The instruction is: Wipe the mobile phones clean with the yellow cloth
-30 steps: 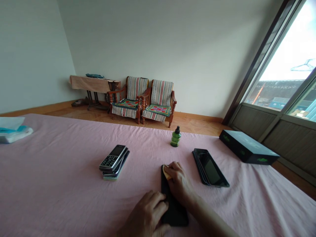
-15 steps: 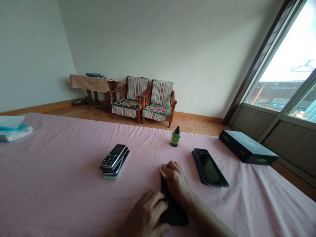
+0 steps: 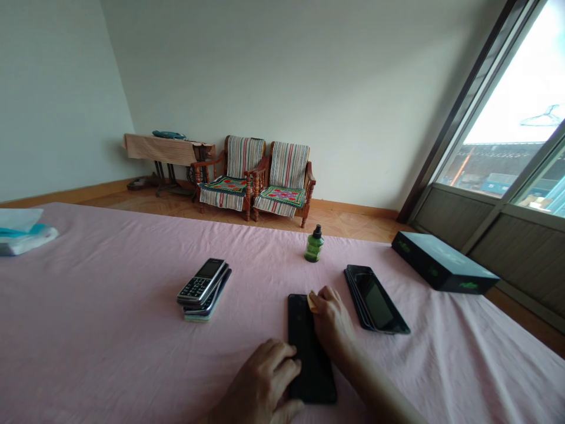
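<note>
A black smartphone (image 3: 310,365) lies flat on the pink cloth in front of me, its long side pointing away. My left hand (image 3: 269,377) holds it by the left edge near the lower end, fingers bent against the side. At the far right corner of the phone, my right hand (image 3: 331,318) is closed on a small pale yellow wiping cloth (image 3: 312,302) and presses it to the surface. Most of the cloth is hidden under the fingers. Right of that hand lies a stack of dark smartphones (image 3: 375,300).
To the left is a stack of keypad phones (image 3: 204,288). A green spray bottle (image 3: 314,244) stands near the far edge of the pink bedsheet (image 3: 119,282). A black box (image 3: 444,262) lies at the right and a tissue pack (image 3: 26,238) at the far left. Two wooden chairs (image 3: 282,176) stand beyond.
My right hand has slid the wiping cloth rightward across the phone's far end, from its left corner to its right one. The left hand and the phone have stayed in place.
</note>
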`<action>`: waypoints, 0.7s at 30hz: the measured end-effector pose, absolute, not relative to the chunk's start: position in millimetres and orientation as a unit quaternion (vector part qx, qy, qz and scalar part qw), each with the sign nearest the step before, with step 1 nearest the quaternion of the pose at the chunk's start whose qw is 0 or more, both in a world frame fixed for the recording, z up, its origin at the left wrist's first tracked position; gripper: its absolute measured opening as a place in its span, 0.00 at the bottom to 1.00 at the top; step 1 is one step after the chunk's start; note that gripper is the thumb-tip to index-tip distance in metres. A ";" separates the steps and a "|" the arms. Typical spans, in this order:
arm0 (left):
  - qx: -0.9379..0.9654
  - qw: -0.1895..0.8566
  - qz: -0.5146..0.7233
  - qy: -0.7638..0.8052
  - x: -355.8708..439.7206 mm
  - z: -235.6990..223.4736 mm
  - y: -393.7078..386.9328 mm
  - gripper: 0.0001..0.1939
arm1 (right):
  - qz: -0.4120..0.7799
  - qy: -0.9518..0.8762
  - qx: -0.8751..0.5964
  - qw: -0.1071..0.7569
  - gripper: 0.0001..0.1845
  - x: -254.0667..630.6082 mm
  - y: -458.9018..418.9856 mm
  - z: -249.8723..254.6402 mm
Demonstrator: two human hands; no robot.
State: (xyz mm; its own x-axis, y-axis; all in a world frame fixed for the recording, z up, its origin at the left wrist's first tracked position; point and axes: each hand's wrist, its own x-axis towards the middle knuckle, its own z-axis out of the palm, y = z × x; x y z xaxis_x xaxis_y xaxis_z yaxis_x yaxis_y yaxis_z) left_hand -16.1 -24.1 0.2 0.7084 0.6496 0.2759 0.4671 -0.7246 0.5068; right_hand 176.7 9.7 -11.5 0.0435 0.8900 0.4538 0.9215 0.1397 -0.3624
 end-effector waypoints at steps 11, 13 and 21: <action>0.901 0.211 0.195 0.324 -15.3 4.1 -25.1 0.26 | -0.002 -0.720 -0.622 0.308 0.14 154.1 15.9 -9.9; 0.901 0.213 0.202 0.318 -15.5 4.1 -24.7 0.26 | -0.014 -0.698 -0.647 0.306 0.15 166.2 16.4 -10.6; 0.912 0.201 0.180 0.309 -14.7 3.5 -21.1 0.24 | -0.001 -0.696 -0.646 0.313 0.16 171.6 34.0 -15.5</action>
